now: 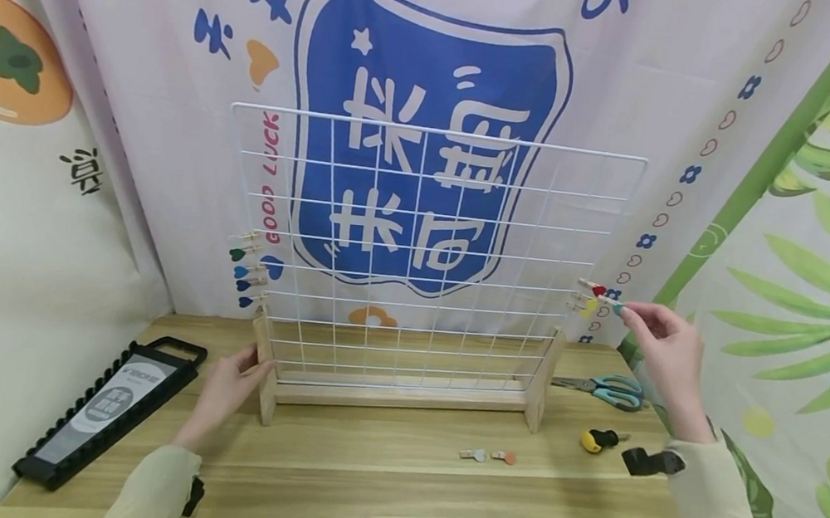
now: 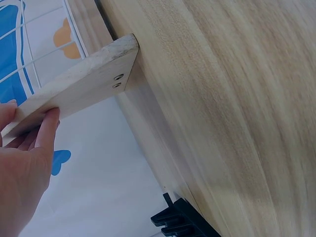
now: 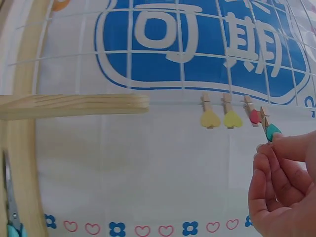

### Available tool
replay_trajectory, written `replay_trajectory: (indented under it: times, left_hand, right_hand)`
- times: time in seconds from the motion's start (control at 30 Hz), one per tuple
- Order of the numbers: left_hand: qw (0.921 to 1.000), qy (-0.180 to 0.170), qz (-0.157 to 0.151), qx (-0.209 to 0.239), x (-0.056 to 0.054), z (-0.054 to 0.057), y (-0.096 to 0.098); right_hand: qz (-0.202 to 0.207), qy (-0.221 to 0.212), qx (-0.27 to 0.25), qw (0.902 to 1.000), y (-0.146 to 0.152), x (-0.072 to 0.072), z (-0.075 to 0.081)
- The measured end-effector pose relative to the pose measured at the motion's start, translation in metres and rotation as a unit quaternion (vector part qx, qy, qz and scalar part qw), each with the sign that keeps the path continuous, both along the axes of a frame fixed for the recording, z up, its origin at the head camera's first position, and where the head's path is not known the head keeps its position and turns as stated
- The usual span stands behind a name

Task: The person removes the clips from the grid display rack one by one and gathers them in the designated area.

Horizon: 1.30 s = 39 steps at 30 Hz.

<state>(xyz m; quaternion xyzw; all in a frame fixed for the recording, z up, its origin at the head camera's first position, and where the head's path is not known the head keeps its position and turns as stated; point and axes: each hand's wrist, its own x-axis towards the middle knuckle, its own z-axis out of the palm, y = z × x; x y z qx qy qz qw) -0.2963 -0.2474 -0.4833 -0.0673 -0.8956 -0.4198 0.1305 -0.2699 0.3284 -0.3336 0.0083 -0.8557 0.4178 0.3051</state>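
A white wire grid (image 1: pixel 427 130) stands upright in a wooden stand (image 1: pixel 401 399). My left hand (image 1: pixel 231 379) grips the stand's left side post (image 2: pixel 91 79), thumb on one face and fingers on the other. At the grid's right edge, my right hand (image 1: pixel 665 341) pinches a small wooden clothespin with a teal heart (image 3: pixel 273 132) between thumb and fingertips. Its wooden end overlaps the edge wire close to a red-heart clothespin (image 3: pixel 255 116). Two yellow-heart clothespins (image 3: pixel 233 119) hang on the same edge. Several green- and blue-heart clothespins (image 1: pixel 241 272) hang along the left edge.
On the table lie a grey-heart clothespin (image 1: pixel 474 455) and an orange-heart one (image 1: pixel 504 457) in front of the stand. Teal-handled scissors (image 1: pixel 616 391) and a yellow-black screwdriver (image 1: pixel 598 441) are at right. A black-cased saw (image 1: pixel 111 405) lies at left. A printed curtain (image 1: pixel 156 142) hangs behind.
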Motion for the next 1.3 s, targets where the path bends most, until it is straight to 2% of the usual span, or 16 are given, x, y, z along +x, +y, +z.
replay_trajectory:
  times: [0.37,0.7,0.87,0.97,1.13,1.3]
  left_hand:
    - [1.0000,-0.004,-0.003,0.000,0.001,0.001,-0.001]
    - [1.0000,0.001,0.002,-0.006,0.000,-0.001,-0.002]
    - [1.0000,0.004,0.003,-0.008,0.000,0.000,-0.002]
    - [0.9999,0.013,0.003,-0.006,0.000,0.001,-0.001]
    - [0.9998,0.017,0.000,-0.005,-0.001,0.000,-0.001]
    - [0.9999,0.009,-0.003,-0.005,-0.002,-0.002,-0.001]
  right_hand:
    - [0.012,-0.057,0.042,0.9974,-0.006,0.025,-0.065]
    - [0.042,-0.107,0.028,0.9930,-0.018,0.043,-0.124]
    - [0.069,-0.141,-0.002,0.9876,-0.023,0.052,-0.152]
    - [0.069,-0.167,-0.007,0.9835,-0.027,0.054,-0.166]
    - [0.059,-0.205,0.016,0.9768,-0.031,0.054,-0.186]
    - [0.059,-0.224,0.048,0.9717,-0.032,0.053,-0.198]
